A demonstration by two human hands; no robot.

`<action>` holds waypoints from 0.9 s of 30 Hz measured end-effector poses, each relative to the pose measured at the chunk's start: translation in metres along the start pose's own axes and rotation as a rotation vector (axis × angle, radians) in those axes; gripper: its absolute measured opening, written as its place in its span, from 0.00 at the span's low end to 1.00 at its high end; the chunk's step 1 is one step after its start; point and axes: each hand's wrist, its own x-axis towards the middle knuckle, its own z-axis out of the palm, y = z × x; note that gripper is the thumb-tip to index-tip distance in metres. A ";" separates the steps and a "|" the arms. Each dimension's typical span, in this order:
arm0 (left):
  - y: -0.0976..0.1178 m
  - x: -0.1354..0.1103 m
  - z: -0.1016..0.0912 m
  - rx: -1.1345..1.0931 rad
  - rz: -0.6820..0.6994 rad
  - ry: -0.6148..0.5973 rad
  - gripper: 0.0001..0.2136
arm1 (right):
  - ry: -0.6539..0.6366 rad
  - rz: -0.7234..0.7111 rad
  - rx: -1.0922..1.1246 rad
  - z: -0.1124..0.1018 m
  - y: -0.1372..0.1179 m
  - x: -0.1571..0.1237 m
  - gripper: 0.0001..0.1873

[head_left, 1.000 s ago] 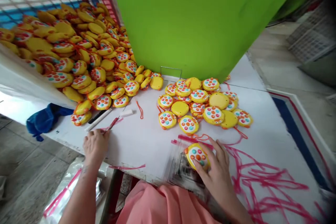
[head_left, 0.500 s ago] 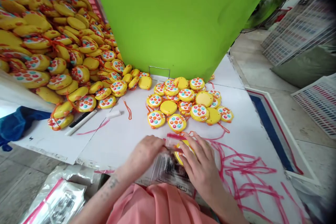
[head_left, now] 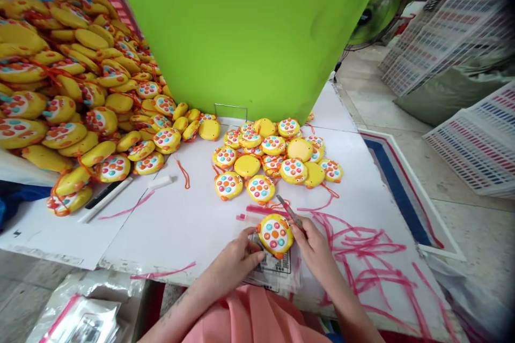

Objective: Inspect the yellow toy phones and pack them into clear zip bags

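Over the near bag point(head_left: 277, 277), the left hand point(head_left: 240, 254) pinches the toy point(head_left: 275, 235); the right hand point(head_left: 313, 240) grips a knife point(head_left: 288, 210), best angled clear.

A salmon-pink garment of smooth, thin-looking cloth point(head_left: 249, 316) covers the front of the body, draping in soft, loose folds that run lengthwise, with deeper pink in the creases and a paler sheen along the ridges. The slim left forearm point(head_left: 197, 300) is bare and carries small, dark, patchy markings point(head_left: 177, 303), their design too blurred to read. The slender right forearm point(head_left: 346, 289) is bare as well.
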 end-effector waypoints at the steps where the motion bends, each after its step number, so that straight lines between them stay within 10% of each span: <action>1: -0.001 0.001 0.004 -0.036 0.013 -0.009 0.25 | -0.012 0.000 0.007 0.002 -0.001 0.001 0.13; 18: -0.005 0.039 0.010 -0.544 -0.130 0.102 0.28 | -0.090 0.091 0.322 0.004 -0.014 -0.009 0.12; 27: 0.004 0.012 -0.011 -0.997 -0.083 -0.224 0.18 | -0.007 0.152 0.912 -0.002 -0.016 -0.013 0.14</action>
